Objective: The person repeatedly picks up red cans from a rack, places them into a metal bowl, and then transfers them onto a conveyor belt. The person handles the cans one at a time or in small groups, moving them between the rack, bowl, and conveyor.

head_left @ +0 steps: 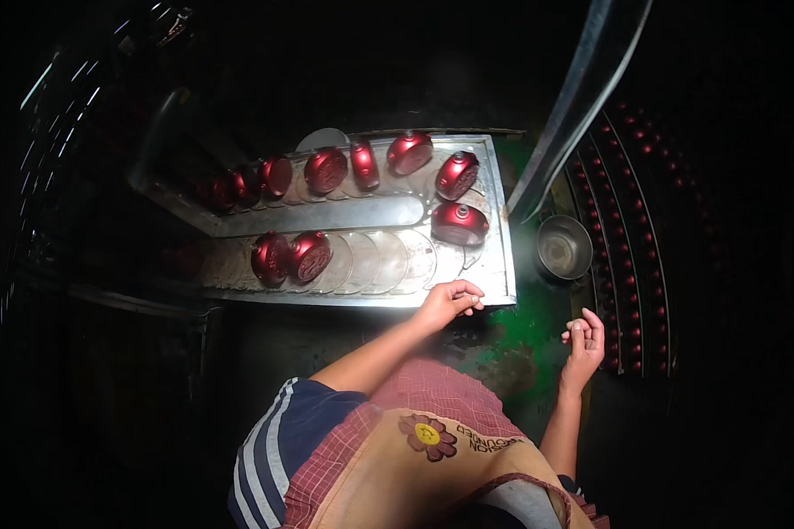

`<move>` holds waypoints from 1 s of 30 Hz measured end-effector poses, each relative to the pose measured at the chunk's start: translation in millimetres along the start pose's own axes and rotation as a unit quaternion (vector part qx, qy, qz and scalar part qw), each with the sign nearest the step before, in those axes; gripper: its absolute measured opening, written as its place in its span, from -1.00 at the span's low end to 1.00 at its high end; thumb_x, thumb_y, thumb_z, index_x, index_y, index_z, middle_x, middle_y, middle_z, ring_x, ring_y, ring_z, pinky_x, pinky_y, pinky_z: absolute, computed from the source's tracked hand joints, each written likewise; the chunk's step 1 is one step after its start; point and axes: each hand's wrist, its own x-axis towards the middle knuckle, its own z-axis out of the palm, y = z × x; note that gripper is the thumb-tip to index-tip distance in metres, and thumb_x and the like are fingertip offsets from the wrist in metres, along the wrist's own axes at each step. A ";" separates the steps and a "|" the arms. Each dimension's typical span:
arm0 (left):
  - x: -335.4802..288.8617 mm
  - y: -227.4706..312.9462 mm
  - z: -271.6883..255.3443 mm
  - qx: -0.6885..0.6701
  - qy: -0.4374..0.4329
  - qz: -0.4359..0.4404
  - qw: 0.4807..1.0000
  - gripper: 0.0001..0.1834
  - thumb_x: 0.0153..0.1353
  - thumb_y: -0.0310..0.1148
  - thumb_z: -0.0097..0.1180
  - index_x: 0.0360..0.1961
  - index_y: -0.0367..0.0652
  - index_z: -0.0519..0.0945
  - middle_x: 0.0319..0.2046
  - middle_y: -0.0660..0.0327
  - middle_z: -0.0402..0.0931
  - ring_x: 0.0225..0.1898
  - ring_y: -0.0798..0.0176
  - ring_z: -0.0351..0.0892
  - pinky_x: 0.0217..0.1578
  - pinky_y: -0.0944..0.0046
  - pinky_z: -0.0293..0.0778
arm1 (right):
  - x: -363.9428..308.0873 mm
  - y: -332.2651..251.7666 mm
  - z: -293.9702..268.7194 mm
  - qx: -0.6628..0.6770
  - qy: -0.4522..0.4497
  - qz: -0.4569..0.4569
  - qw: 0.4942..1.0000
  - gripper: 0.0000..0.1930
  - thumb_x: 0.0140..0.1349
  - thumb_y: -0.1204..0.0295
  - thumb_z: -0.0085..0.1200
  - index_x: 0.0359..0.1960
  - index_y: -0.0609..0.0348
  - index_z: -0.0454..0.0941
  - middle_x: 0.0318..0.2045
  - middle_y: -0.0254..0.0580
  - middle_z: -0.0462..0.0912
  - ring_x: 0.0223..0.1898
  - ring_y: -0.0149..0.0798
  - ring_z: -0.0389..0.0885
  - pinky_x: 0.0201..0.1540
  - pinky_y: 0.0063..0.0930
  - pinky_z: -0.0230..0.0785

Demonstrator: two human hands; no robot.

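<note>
My left hand is at the front edge of a metal-framed conveyor, near its right corner. Its fingers curl in towards the thumb, and I see nothing in them. Out to the right, away from the conveyor, my right hand is raised with bent fingers apart and nothing visible between them. Glossy red, rounded, flattened bottles stand on the conveyor's overlapping plates. The closest to my left hand is a red bottle at the right bend. Two more, including this red bottle, stand together on the near lane.
A metal bowl sits right of the conveyor. Beyond it, racks hold rows of small red items. A metal post slants down by the conveyor's right end. The floor is partly green. Darkness hides the left side.
</note>
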 end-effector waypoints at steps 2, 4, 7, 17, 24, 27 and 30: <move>21.0 1.2 60.9 0.017 0.000 -0.016 1.000 -0.80 0.37 -0.38 0.07 -0.10 -0.27 0.60 -0.35 0.21 0.66 -0.36 0.48 0.54 -0.29 0.47 0.45 | 19.9 -7.3 -43.7 0.053 -0.010 0.012 0.998 -0.70 0.34 0.56 0.04 0.09 0.29 0.46 -0.36 -0.33 0.57 -0.40 -0.54 0.48 -0.31 -0.68 0.37; 35.4 7.1 116.5 0.021 -0.012 -0.006 1.000 -0.79 0.40 -0.30 0.06 -0.17 -0.24 0.60 -0.36 0.18 0.66 -0.44 0.46 0.47 -0.39 0.48 0.37 | 29.8 -17.3 -92.7 0.076 -0.014 0.010 0.997 -0.67 0.31 0.57 0.07 0.10 0.27 0.44 -0.34 -0.32 0.56 -0.36 -0.52 0.49 -0.28 -0.65 0.35; 69.5 9.1 182.6 0.081 -0.091 -0.051 0.991 -0.79 0.40 -0.31 0.07 -0.19 -0.26 0.61 -0.36 0.17 0.65 -0.45 0.48 0.45 -0.39 0.50 0.36 | 42.1 -18.4 -164.9 0.087 0.053 -0.004 0.995 -0.62 0.24 0.65 0.10 0.11 0.26 0.41 -0.33 -0.37 0.52 -0.33 -0.55 0.46 -0.27 -0.67 0.33; 236.8 -86.5 353.0 0.214 -0.201 -0.203 0.934 -0.81 0.38 -0.28 0.12 -0.26 -0.17 0.63 -0.39 0.33 0.64 -0.47 0.51 0.48 -0.42 0.50 0.37 | 72.0 19.6 -399.9 0.021 0.288 0.090 0.953 -0.64 0.16 0.68 0.02 0.02 0.19 0.52 -0.35 -0.38 0.52 -0.34 -0.52 0.48 -0.30 -0.62 0.36; 451.4 -105.5 498.8 0.223 -0.273 -0.183 0.918 -0.84 0.37 -0.36 0.12 -0.21 -0.22 0.66 -0.36 0.33 0.65 -0.42 0.51 0.49 -0.37 0.47 0.41 | 174.4 83.2 -529.5 -0.059 0.402 0.173 0.897 -0.71 0.30 0.49 0.09 0.07 0.07 0.54 -0.31 -0.42 0.55 -0.30 -0.54 0.48 -0.30 -0.62 0.35; 538.4 -92.7 582.5 0.211 -0.348 -0.091 0.909 -0.81 0.32 -0.55 0.04 -0.11 -0.27 0.64 -0.30 0.35 0.64 -0.29 0.49 0.53 -0.27 0.48 0.41 | 225.1 97.5 -576.7 -0.110 0.399 0.178 0.893 -0.64 0.34 0.39 0.12 0.17 -0.01 0.49 -0.32 -0.47 0.55 -0.33 -0.53 0.48 -0.28 -0.60 0.34; 599.5 -67.2 680.2 0.249 -0.395 0.058 0.882 -0.75 0.32 -0.48 0.12 0.00 -0.15 0.66 -0.20 0.24 0.69 -0.21 0.43 0.61 -0.15 0.41 0.48 | 278.7 95.3 -619.2 -0.233 0.400 0.129 0.877 -0.59 0.34 0.35 0.15 0.21 -0.02 0.47 -0.28 -0.40 0.55 -0.31 -0.51 0.48 -0.23 -0.57 0.37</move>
